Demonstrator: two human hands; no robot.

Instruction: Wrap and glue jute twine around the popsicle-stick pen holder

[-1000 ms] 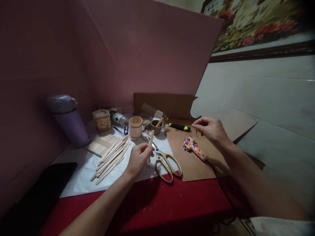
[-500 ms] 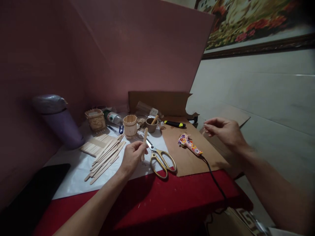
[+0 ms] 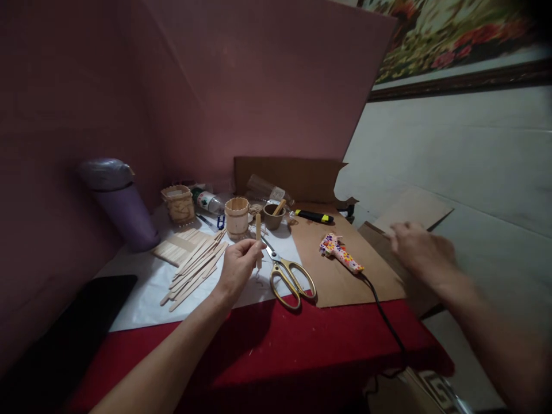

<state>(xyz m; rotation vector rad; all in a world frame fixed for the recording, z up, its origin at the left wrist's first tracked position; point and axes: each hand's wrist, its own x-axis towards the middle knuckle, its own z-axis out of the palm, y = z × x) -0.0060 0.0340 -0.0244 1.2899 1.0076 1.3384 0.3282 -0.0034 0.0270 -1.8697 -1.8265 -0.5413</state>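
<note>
Left hand (image 3: 241, 261) grips 1 stick (image 3: 258, 226) — right hand (image 3: 422, 253) (blurred) past cardboard (image 3: 313, 267) edge.

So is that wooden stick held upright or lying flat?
Upright: the wooden stick stands nearly vertical in the left hand, one end above the grip, the other below.

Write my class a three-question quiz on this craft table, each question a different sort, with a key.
1. Which holds the pale flat wooden stick: (A) the right hand or (B) the left hand?
2. True or false: the pink flower-patterned glue gun lies on the flat brown cardboard sheet.
3. Fill in: the tall bottle with a grey top has a ____ body.

Key: 1 B; 2 true; 3 purple.
</note>
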